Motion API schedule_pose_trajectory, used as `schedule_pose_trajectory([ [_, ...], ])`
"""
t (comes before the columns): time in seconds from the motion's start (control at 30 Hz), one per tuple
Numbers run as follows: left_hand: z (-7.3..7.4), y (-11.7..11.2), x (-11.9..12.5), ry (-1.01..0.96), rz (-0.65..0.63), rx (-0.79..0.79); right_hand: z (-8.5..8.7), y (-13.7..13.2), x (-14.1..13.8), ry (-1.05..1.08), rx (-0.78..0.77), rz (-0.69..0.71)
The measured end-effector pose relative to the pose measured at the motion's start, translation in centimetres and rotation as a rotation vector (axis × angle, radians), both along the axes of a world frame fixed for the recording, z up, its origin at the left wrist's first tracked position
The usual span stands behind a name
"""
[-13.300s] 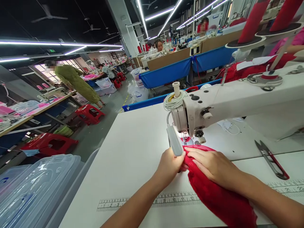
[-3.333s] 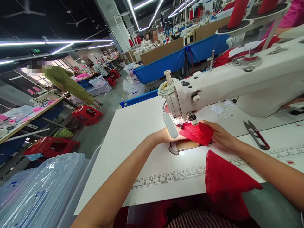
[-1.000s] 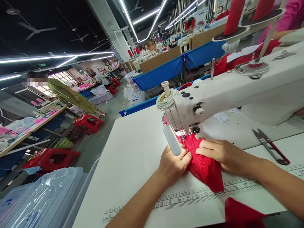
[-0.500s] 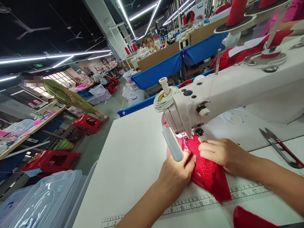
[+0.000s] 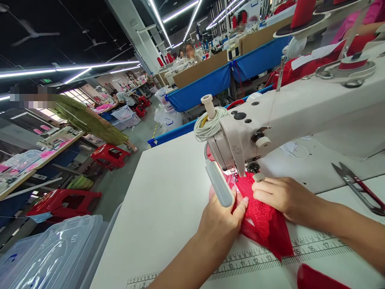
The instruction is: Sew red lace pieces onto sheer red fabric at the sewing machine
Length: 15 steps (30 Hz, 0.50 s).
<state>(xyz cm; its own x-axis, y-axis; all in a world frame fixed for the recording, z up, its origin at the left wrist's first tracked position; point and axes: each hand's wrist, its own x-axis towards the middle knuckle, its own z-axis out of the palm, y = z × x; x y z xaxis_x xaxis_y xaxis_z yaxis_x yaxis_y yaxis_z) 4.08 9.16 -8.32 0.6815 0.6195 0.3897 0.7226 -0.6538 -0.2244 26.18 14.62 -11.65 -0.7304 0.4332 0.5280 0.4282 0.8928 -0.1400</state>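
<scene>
Taking the presser foot as the dial's centre, with 12 pointing away from the person, the red lace-trimmed cloth runs beneath the foot and spreads towards 5 o'clock. Some red fabric also shows beyond the needle area, at about 11. From this, the seam looks to be part-way through: the cloth is in position under the sewing machine, while a good stretch on the near side seems left to feed. How much is stitched, and whether the needle is down, I cannot tell.

The left hand, at 7 o'clock, has its thumb on the cloth and set apart from the index finger; the slim grey lamp covers part of it, so any pinch is uncertain. The right hand, at 4 o'clock, lays its fingers close together on the cloth's edge, thumb hidden, so its grip cannot be judged.

The cloth mixes thin, see-through mesh with a ridged, frilly lace band and a smoother panel ending in a point over the printed ruler scale. The tabletop is smooth, matt white; the metal thread snips lie at 3 o'clock, blades spread, unused.
</scene>
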Motion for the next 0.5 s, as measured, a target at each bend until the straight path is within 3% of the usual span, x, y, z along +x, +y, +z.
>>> schedule_pose_trajectory([
  [0.2,0.04,0.05,0.10,-0.003,-0.008,0.050,0.75,0.03,-0.03,-0.007,0.012,0.018],
  [0.5,0.25,-0.05,0.11,-0.016,-0.001,0.071,0.50,-0.08,0.10,-0.005,0.016,0.007],
])
